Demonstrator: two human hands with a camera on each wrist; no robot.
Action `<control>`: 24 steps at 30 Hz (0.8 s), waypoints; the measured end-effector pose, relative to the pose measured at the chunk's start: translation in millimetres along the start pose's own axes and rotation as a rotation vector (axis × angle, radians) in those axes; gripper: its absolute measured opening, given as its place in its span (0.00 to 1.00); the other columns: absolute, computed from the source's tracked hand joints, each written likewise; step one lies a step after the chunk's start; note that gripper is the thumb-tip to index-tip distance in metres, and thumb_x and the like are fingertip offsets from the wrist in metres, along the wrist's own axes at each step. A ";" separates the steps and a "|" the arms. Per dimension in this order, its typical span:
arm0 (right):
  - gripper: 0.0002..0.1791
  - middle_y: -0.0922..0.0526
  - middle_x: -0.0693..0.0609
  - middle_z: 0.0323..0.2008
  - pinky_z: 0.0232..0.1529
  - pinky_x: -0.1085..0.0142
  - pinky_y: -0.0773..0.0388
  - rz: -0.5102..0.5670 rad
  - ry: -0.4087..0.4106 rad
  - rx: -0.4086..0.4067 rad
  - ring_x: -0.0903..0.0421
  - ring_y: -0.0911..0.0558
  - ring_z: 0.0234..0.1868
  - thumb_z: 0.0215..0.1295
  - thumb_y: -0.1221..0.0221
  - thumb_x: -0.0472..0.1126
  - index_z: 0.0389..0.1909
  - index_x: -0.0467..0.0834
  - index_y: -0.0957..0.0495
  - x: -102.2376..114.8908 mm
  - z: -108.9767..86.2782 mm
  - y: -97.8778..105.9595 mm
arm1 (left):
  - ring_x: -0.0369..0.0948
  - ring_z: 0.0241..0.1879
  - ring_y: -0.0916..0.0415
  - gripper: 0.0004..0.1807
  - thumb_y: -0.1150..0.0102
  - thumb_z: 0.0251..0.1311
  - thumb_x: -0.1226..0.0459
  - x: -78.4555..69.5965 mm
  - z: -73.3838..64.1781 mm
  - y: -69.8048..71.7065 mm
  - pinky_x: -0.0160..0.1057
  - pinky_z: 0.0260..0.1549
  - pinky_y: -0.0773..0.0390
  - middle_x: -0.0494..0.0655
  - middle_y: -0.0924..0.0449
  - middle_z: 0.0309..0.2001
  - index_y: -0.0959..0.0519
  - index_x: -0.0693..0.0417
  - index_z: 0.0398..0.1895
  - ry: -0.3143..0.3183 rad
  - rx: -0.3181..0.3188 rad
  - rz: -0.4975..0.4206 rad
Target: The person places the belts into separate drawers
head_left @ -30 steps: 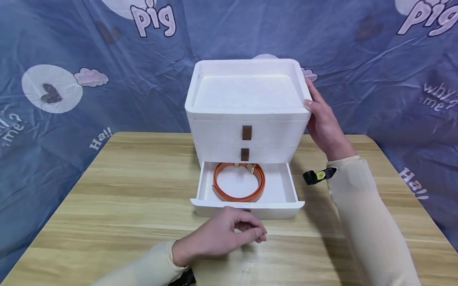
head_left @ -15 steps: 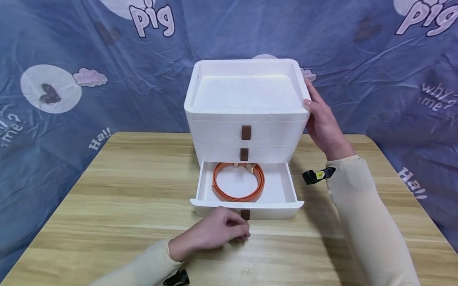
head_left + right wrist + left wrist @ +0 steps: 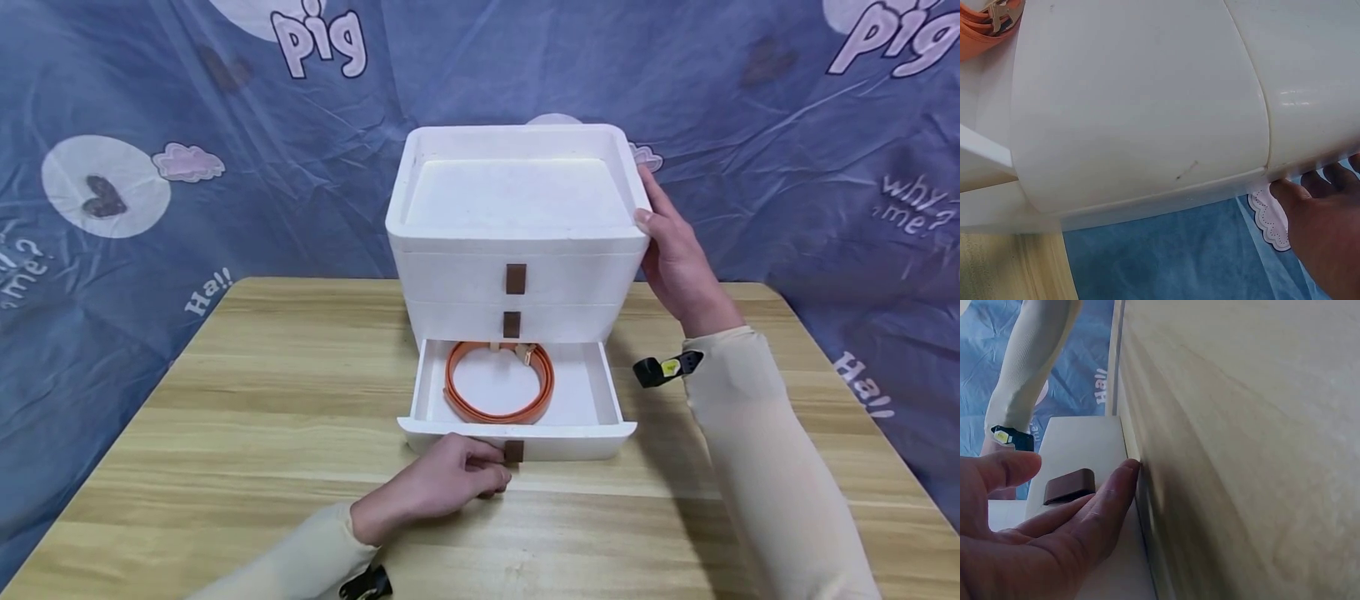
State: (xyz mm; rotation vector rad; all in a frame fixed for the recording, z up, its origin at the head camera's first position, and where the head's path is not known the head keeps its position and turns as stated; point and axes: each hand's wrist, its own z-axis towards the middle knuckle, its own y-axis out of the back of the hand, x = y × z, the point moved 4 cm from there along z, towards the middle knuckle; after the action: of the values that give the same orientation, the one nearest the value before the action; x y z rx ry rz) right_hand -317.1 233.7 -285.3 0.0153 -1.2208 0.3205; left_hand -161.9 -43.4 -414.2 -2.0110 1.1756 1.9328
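Note:
A white drawer cabinet (image 3: 517, 279) stands on the table, its bottom drawer (image 3: 585, 400) pulled out. Inside the drawer lies a coiled orange belt (image 3: 542, 400) with a metal buckle (image 3: 1004, 14). My left hand (image 3: 442, 479) is at the drawer front, beside the brown pull tab (image 3: 513, 451). In the left wrist view the tab (image 3: 1070, 486) shows between my raised thumb and extended fingers (image 3: 1113, 503), unpinched. My right hand (image 3: 681, 262) rests against the cabinet's upper right side, thumb at the rim; in the right wrist view several fingertips (image 3: 1288, 192) touch that side.
Two upper drawers with brown tabs (image 3: 516, 279) are closed. The cabinet has a recessed top tray (image 3: 517, 196). A wooden table (image 3: 262, 400) extends around it, and a blue printed cloth (image 3: 300, 167) hangs behind. A black wrist strap (image 3: 667, 368) sits on my right sleeve.
My left hand has moved left along the drawer front, uncovering the brown tab, and sits slightly closer to the front. The right hand, drawer and belt have stayed in place.

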 end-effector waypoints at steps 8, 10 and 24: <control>0.36 0.47 0.52 0.75 0.56 0.69 0.25 -0.004 0.002 0.001 0.49 0.34 0.64 0.73 0.50 0.43 0.78 0.57 0.51 -0.1 0.3 -1.3 | 0.36 0.35 0.19 0.10 0.42 0.66 0.63 2.4 -1.7 -4.4 0.32 0.38 0.17 0.43 0.15 0.32 0.17 0.62 0.39 0.009 0.018 -0.153; 0.35 0.48 0.52 0.75 0.56 0.68 0.25 -0.003 0.002 0.002 0.49 0.34 0.64 0.73 0.50 0.43 0.78 0.57 0.50 -0.1 0.1 -1.5 | 0.42 0.36 0.17 0.10 0.43 0.68 0.65 3.5 -1.9 -7.3 0.36 0.38 0.14 0.50 0.15 0.33 0.19 0.67 0.40 0.027 0.039 -0.273; 0.35 0.49 0.54 0.75 0.58 0.68 0.26 -0.005 0.000 0.012 0.47 0.37 0.67 0.73 0.50 0.43 0.78 0.58 0.51 0.1 0.0 -1.8 | 0.51 0.39 0.16 0.14 0.48 0.71 0.67 11.5 4.3 -29.3 0.42 0.41 0.14 0.62 0.16 0.37 0.21 0.74 0.43 0.137 -0.076 -0.643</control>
State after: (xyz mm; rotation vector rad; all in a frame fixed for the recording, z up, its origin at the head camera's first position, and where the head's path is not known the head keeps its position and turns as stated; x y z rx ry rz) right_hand -316.6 232.0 -285.0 0.0286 -1.2186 0.3228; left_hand -149.5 -25.7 -437.5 -2.2160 0.3829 1.5474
